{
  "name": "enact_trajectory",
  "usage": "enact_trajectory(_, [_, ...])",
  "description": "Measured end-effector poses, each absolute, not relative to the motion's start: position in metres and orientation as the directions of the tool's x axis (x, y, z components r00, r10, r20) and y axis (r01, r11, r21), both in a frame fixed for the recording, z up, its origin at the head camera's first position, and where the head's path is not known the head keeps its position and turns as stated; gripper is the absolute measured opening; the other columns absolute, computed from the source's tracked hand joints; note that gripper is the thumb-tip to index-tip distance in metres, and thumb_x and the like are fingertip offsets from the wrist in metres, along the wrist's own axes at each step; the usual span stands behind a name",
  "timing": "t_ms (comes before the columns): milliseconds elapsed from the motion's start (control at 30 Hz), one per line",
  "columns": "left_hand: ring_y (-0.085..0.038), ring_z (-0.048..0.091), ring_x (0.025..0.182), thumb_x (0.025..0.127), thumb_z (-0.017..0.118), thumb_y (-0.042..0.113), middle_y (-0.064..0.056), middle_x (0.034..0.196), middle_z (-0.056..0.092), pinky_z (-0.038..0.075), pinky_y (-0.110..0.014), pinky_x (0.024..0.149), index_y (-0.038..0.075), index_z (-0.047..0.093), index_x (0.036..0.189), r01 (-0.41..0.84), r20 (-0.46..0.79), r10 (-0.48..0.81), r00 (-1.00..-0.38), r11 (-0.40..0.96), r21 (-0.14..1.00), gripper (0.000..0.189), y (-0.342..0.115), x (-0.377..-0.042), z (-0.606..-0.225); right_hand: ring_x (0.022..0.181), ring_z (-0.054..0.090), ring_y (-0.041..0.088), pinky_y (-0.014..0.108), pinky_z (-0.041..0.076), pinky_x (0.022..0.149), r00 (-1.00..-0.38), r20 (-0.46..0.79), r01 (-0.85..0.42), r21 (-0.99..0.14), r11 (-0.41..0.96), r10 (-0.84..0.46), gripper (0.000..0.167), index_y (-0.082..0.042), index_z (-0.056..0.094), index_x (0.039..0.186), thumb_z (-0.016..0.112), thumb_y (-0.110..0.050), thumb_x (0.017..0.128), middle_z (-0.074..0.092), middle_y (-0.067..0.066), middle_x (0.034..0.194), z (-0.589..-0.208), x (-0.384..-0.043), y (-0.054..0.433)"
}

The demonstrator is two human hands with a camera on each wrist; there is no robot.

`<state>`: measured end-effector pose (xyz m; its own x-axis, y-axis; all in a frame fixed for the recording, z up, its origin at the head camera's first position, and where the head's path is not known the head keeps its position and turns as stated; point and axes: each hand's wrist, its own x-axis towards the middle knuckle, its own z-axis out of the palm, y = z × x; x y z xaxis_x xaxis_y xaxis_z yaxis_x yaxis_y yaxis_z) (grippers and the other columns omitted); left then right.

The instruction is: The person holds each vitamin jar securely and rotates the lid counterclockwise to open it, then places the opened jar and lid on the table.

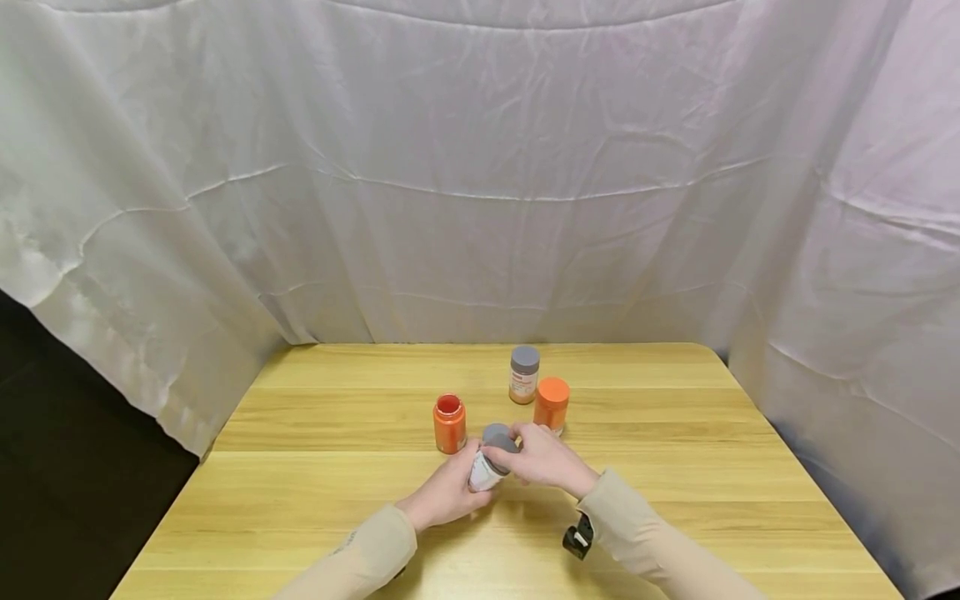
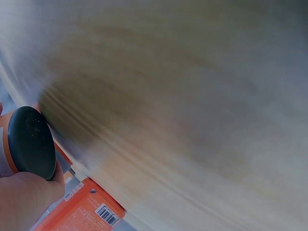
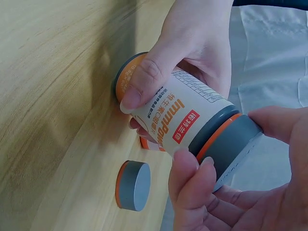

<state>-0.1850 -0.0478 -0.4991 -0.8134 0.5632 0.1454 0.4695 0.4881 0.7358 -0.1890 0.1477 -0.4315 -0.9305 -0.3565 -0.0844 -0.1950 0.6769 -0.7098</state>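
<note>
Above table point(image 1: 315, 492), left hand point(image 1: 447, 493) grips bottle point(image 3: 180, 108) (white-labelled, tilted); right hand point(image 1: 547, 457) pinches grey cap point(image 3: 235, 148).

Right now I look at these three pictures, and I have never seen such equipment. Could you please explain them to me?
There is no machine: a person works with a bare left hand and right hand. The wide picture comes from a camera on the head; the other two come from cameras on the wrists. On the wooden table stand an open orange bottle, a gray-capped bottle, an orange-capped bottle and, best seen from the right wrist, a loose gray cap. The left hand grips a tilted, white-labelled vitamin C bottle, while the right hand holds its cap. Whether this is loosened, I cannot tell.
</note>
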Motion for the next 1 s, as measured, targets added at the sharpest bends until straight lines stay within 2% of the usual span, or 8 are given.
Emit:
enact_trajectory(367, [-0.02,0.063,0.115,0.086,0.075,0.007,-0.007,0.126,0.061,0.051,-0.038,0.103,0.007,0.044,0.137,0.469,0.151,0.556,-0.817,0.49,0.735,0.06,-0.048,-0.186,-0.5,0.055,0.061,0.011,0.025,0.045,0.049,-0.914,-0.068,-0.236,-0.713,0.66,-0.4,0.038,-0.01,0.064,0.098,0.065,-0.047,0.093,0.067,0.002,0.072,-0.432,-0.19,0.149])
enact_trajectory(533, [-0.019,0.062,0.116,0.086,0.075,0.006,-0.006,0.127,0.061,0.051,-0.038,0.104,0.006,0.043,0.137,0.463,0.144,0.559,-0.817,0.486,0.742,0.059,-0.048,-0.186,-0.5,0.057,0.057,0.008,0.024,0.044,0.05,-0.895,-0.014,-0.325,-0.664,0.673,-0.446,0.036,-0.008,0.065,0.101,0.066,-0.043,0.094,0.063,-0.002,0.072,-0.432,-0.191,0.149])
enact_trajectory(1000, [-0.015,0.061,0.113,0.087,0.075,0.007,-0.003,0.125,0.061,0.05,-0.036,0.103,0.008,0.044,0.136,0.471,0.148,0.563,-0.813,0.485,0.737,0.058,-0.049,-0.185,-0.499,0.061,0.051,0.001,0.02,0.044,0.054,-0.78,0.057,-0.539,-0.569,0.622,-0.624,0.041,-0.004,0.063,0.116,0.065,-0.04,0.096,0.062,-0.004,0.079,-0.433,-0.197,0.159])
